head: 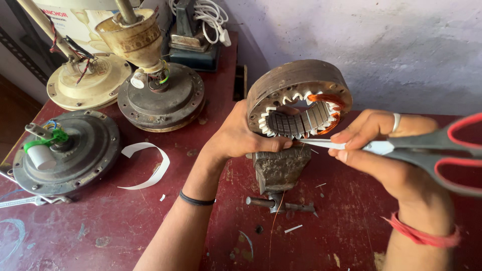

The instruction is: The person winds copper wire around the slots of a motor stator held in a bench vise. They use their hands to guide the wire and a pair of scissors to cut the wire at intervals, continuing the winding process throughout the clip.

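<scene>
Between both hands (241, 138) (381, 145) | white strip (321, 144) pinched | stator (299, 98) above vise (280, 168)

left hand (241, 138): grip closed, thumb forward | right hand (381, 150): fingers pinched, seemingly closed | both forearms reaching forward

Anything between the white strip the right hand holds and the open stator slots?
Nothing visible. The white strip runs from the right hand straight to the left hand at the stator rim, just below the slots; the scissors stay behind in the right hand.
</scene>
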